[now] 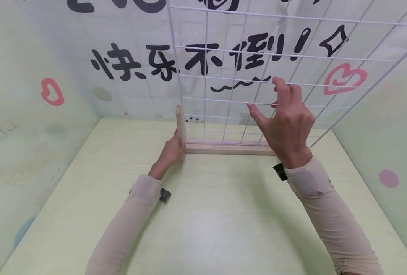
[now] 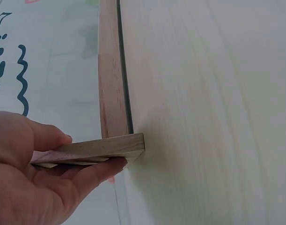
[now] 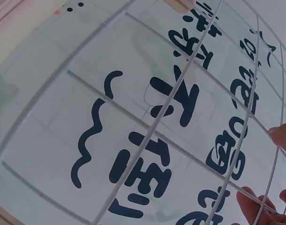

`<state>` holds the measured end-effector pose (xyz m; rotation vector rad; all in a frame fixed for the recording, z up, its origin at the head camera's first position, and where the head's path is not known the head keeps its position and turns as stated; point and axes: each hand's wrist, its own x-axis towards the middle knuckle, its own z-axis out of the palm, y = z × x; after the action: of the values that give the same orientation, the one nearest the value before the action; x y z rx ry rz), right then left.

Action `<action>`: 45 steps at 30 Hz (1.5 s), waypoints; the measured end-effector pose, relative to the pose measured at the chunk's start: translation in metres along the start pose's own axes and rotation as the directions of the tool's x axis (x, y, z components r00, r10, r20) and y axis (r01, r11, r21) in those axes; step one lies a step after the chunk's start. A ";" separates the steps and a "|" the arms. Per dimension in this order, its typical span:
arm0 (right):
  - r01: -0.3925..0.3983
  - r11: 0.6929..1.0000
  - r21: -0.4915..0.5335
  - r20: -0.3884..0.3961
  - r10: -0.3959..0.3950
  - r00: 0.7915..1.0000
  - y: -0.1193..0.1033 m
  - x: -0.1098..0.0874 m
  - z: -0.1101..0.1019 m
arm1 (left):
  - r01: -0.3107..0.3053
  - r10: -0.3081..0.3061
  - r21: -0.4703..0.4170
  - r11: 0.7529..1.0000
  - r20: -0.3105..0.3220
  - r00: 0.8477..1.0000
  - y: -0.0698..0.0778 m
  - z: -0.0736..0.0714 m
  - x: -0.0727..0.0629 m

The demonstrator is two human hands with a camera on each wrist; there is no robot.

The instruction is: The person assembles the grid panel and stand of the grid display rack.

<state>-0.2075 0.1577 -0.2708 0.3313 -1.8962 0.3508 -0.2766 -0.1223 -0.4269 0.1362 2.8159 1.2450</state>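
Note:
A white wire grid panel (image 1: 224, 102) stands tilted, its lower edge along a pale wooden bar (image 1: 231, 149). A short wooden end piece (image 2: 110, 146) crosses the bar's left end. My left hand (image 1: 171, 150) grips this end piece; in the left wrist view, the thumb lies on one face and the fingers on the other. Higher up, toward the panel's right side, my right hand (image 1: 290, 118) holds the grid with bent fingers, its thumb spread apart. In the right wrist view, wires cross in front of the fingertips (image 3: 253, 202).
Beneath everything is a pale wood-grain tabletop (image 1: 203, 214). A whitish back wall (image 1: 134, 101) with large black lettering rises behind the panel. Side walls (image 1: 14, 126) with painted hearts and dots close in the left and right.

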 end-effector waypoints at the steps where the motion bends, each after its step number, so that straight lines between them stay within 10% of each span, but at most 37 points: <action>1: 0.001 1.000 0.001 -0.002 -0.001 1.000 0.000 0.001 0.000 | -0.001 0.001 0.000 1.000 0.001 1.000 0.000 0.000 -0.001; 45: 0.017 0.999 -0.033 -0.035 -0.018 0.999 -0.001 0.059 0.006 | -0.024 0.024 0.011 1.000 0.013 1.000 -0.002 0.003 -0.010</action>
<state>-0.2322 0.1505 -0.2174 0.3175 -1.8612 0.3119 -0.2663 -0.1226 -0.4295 0.1784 2.8188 1.2287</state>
